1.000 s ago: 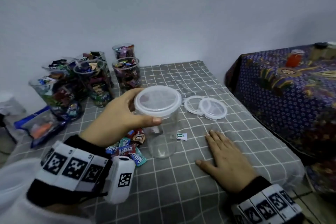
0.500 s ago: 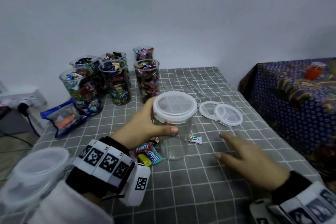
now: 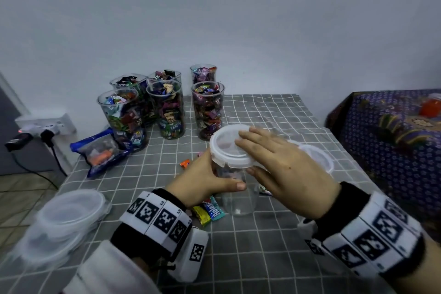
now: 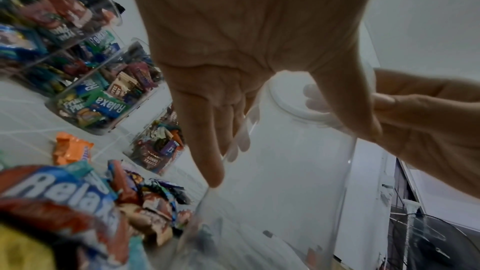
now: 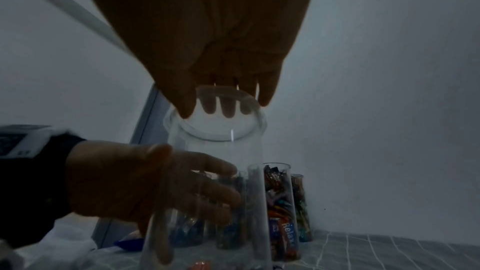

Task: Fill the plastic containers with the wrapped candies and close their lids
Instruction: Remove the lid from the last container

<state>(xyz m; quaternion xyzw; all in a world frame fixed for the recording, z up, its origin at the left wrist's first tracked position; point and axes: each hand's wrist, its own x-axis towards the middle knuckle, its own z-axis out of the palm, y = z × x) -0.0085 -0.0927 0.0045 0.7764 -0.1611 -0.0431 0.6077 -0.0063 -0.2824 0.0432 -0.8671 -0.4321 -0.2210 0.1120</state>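
Both hands had converged on the tall clear plastic container [image 3: 235, 188] with its white round snap lid [image 3: 230, 147]: a second before, the right hand [image 3: 284, 169] lay flat on the grey checked tablecloth [image 3: 250, 258]; now it had risen and spread over the lid, fingers straight, thumb tucked under the rim. That suggested the lid was about to come off so the empty container could be filled. The left hand [image 3: 202, 180] stayed wrapped around the container's upper wall just below the lid, thumb forward. Loose wrapped candies [image 3: 210, 210] lay beneath the left wrist; six filled, lidless clear cups [image 3: 167, 107] stood beyond its fingertips.
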